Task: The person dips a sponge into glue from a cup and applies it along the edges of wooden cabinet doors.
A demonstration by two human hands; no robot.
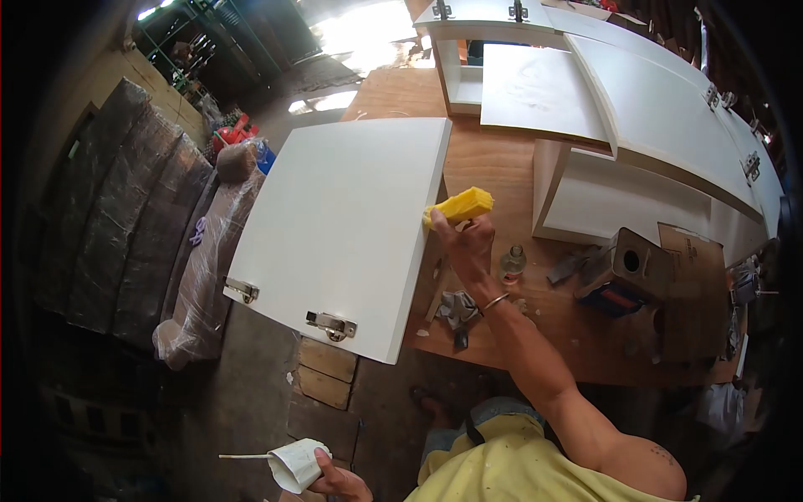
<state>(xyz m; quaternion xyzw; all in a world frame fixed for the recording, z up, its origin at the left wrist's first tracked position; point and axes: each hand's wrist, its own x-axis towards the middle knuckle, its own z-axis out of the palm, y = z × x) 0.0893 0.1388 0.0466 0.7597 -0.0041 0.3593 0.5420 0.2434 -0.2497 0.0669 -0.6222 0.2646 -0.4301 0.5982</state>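
My right hand point(465, 238) is closed round a yellow sponge point(462, 206), which rests against the right edge of a white cabinet door point(343, 217). The door lies flat, with one metal hinge point(333, 325) on its near edge and another hinge point(242, 289) at the near left corner. Low in the view, my left hand point(339, 481) grips a white cup point(299, 465), tilted to the left. A thin stick point(244, 456) pokes out of the cup's mouth. What the cup contains is hidden.
A glass bottle point(513, 264) and crumpled grey scraps point(458, 309) sit on the wooden table point(493, 171). To the right stand a metal can point(623, 272) and a cardboard box point(694, 289). White cabinets point(661, 92) fill the far right. Plastic-wrapped furniture point(125, 217) stands left.
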